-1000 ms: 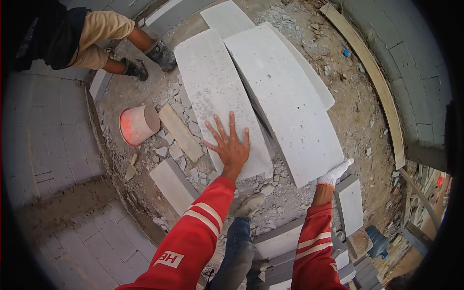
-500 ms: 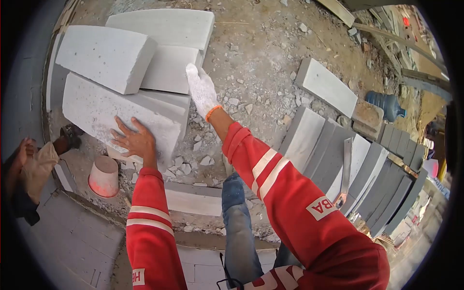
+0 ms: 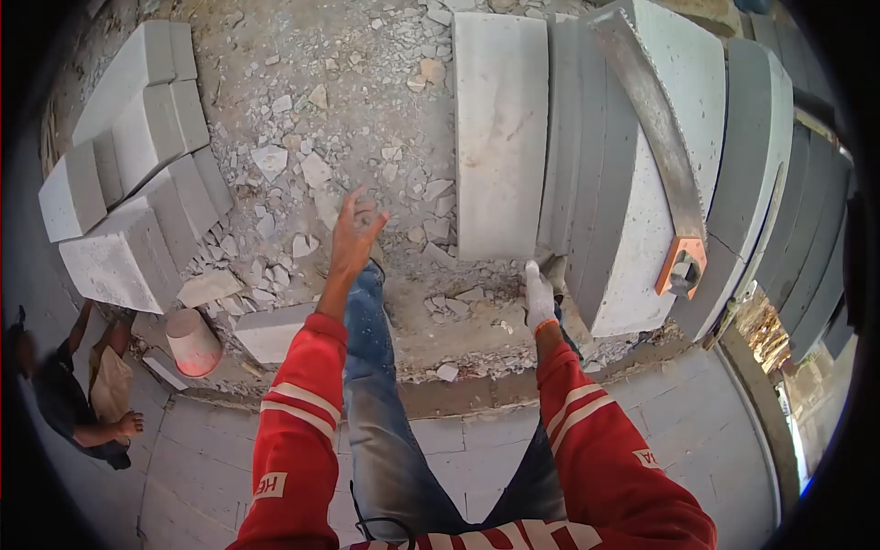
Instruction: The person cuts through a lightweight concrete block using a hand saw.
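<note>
My bare left hand [image 3: 356,234] hangs over the rubble, fingers apart and holding nothing. My right hand [image 3: 541,295], in a white glove, is beside the lower end of a pale block [image 3: 500,137]; its fingers point away from me, and whether it touches the block is unclear. Right of that block stands a row of grey blocks [image 3: 596,174]. A handsaw [image 3: 665,137] with an orange handle lies on a light block of the row. Stacked light blocks [image 3: 119,247] are at the left.
A pinkish bucket [image 3: 192,341] stands near the left stack, beside a low block [image 3: 272,332]. Broken stone chips [image 3: 316,170] cover the ground between the blocks. Another person [image 3: 69,394] is at the far left. A block wall [image 3: 440,458] runs below my legs.
The view has swung right, toward the row of blocks and the saw. My left hand has come off the stacked block, and my gloved hand has moved from the stack to the pale block.
</note>
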Motion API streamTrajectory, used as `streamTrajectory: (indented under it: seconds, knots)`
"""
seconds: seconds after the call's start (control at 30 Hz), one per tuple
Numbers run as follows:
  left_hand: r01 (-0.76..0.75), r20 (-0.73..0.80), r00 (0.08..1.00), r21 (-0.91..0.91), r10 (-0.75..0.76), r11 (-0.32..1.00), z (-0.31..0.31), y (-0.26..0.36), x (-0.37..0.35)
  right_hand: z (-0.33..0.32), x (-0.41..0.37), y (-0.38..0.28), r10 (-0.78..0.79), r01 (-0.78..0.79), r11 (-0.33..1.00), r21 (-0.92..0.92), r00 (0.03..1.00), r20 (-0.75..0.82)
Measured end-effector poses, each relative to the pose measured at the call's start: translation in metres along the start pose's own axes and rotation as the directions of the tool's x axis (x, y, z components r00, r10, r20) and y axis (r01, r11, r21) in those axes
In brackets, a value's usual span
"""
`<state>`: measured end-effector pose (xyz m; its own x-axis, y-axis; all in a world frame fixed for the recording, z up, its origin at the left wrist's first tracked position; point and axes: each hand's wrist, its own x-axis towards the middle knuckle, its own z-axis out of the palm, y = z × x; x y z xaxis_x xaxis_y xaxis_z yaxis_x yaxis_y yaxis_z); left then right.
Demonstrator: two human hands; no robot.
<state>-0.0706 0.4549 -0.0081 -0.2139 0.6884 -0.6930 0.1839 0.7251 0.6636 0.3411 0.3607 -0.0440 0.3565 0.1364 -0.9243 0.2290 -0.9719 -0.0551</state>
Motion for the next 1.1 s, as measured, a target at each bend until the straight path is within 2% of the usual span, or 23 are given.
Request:
streamTrajectory:
  seconds: [0.03,0.1,0.13,0.17,0.2,0.23,0.27,0.3,0.33,0.37,0.43,0.5,0.57,0.6,0.67,0.7,0.77,0.8,0.83,0.9,0.97,1.03,1.1]
  knots:
    - [0.081,0.130,0.988,0.003,-0.081,0.997,0.051,-0.022,0.012,-0.001,0.014,0.021,0.030,-0.030,0.999,0.012,0.999,0.012]
    - [0.161,0.207,0.965,0.019,-0.161,0.987,0.135,-0.051,0.033,0.007,0.035,0.031,-0.032,0.047,0.959,0.280,0.998,-0.059]
    - [0.193,0.182,0.966,-0.049,-0.182,0.980,0.165,-0.059,0.041,0.002,0.023,0.016,0.076,-0.141,0.833,0.535,0.987,0.141]
    - [0.221,0.154,0.967,-0.118,-0.202,0.968,0.187,-0.064,0.047,0.010,0.041,0.028,0.087,-0.163,0.827,0.538,0.983,0.165]
    - [0.228,0.143,0.967,-0.100,-0.213,0.969,0.203,-0.068,0.053,0.016,0.061,0.041,0.040,-0.202,0.646,0.736,0.972,0.232]
    - [0.255,0.131,0.964,-0.235,-0.230,0.938,0.215,-0.071,0.058,0.023,0.076,0.052,-0.016,-0.249,0.418,0.873,0.959,0.282]
    - [0.267,0.113,0.964,-0.368,-0.242,0.891,0.223,-0.069,0.059,0.030,0.083,0.051,-0.097,-0.202,0.338,0.919,0.964,0.248]
    - [0.275,0.132,0.961,-0.324,-0.245,0.905,0.226,-0.065,0.058,0.037,0.089,0.046,-0.100,-0.232,0.330,0.915,0.955,0.278]
    - [0.280,0.143,0.958,-0.272,-0.250,0.921,0.226,-0.061,0.055,0.044,0.098,0.044,-0.097,-0.179,0.327,0.928,0.970,0.221]
    - [0.195,0.090,0.980,-0.252,-0.178,0.948,0.230,-0.061,0.052,0.057,0.101,0.038,-0.098,-0.130,0.318,0.939,0.981,0.168]
    - [0.266,0.107,0.963,-0.253,-0.246,0.930,0.234,-0.070,0.054,0.071,0.089,0.016,-0.053,-0.040,0.395,0.918,0.996,0.067]
    - [0.244,0.113,0.968,-0.238,-0.223,0.940,0.230,-0.064,0.053,0.074,0.078,0.003,-0.028,-0.012,0.293,0.956,0.999,0.021]
    - [0.302,0.237,0.944,-0.353,-0.228,0.885,0.220,-0.051,0.043,0.071,0.065,0.001,-0.034,0.040,0.259,0.965,0.999,-0.033]
    - [0.290,0.213,0.951,-0.358,-0.225,0.887,0.208,-0.048,0.042,0.070,0.056,0.002,-0.037,0.065,0.269,0.961,0.998,-0.057]
    - [0.359,0.391,0.886,-0.236,-0.250,0.903,0.181,-0.046,0.043,0.067,0.033,0.000,-0.048,0.107,0.295,0.949,0.994,-0.098]
    - [0.340,0.364,0.900,-0.249,-0.238,0.907,0.169,-0.043,0.050,0.066,0.019,-0.002,-0.058,0.133,0.309,0.942,0.991,-0.121]
    - [0.371,0.515,0.837,-0.286,-0.185,0.883,0.158,-0.036,0.071,0.064,-0.004,-0.004,-0.091,0.175,0.339,0.924,0.984,-0.153]
    - [0.431,0.557,0.813,-0.386,-0.167,0.815,0.156,-0.027,0.077,0.060,-0.003,0.000,-0.112,0.142,0.351,0.926,0.988,-0.109]
    - [0.407,0.540,0.829,-0.405,-0.145,0.819,0.157,-0.010,0.082,0.057,-0.002,0.003,-0.133,0.109,0.363,0.925,0.989,-0.065]
    - [0.434,0.541,0.833,-0.511,-0.115,0.742,0.153,0.024,0.091,0.068,-0.051,-0.034,-0.148,0.273,0.420,0.865,0.962,-0.231]
    - [0.437,0.489,0.867,-0.660,-0.092,0.611,0.160,0.043,0.076,0.056,-0.053,-0.033,-0.291,0.410,0.460,0.787,0.907,-0.303]
    - [0.320,0.403,0.914,-0.652,-0.042,0.688,0.158,0.062,0.071,0.038,-0.075,-0.042,-0.397,0.433,0.335,0.837,0.870,-0.292]
    - [0.318,0.186,0.948,-0.534,-0.258,0.783,0.140,0.114,0.026,0.010,-0.122,-0.066,-0.307,0.301,0.328,0.896,0.931,-0.200]
